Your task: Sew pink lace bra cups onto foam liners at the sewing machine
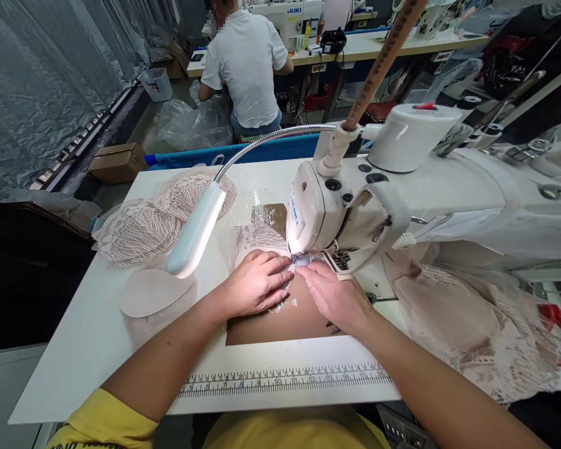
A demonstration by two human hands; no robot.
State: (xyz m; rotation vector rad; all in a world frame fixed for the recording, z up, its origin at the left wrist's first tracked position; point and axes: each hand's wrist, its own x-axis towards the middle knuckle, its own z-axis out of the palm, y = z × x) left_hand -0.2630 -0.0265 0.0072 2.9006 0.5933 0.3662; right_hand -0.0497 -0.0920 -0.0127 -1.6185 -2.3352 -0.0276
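Left hand (257, 287) and right hand (334, 296) at the needle end of a sewing machine (313, 206).
Left fingers extend slightly apart, flat on the lace fabric (254, 239); right fingers bunch just beside the needle area, whether clamped on fabric cannot be told; the lace fabric lies partly over a brown sheet (271, 328) on the white counter (98, 355); lace pieces (140, 234) lie to the left.

The white table (88, 349) is laid with lace pieces (140, 234) at left, a brown sheet (271, 329) centrally, lace fabric (486, 330) at right.
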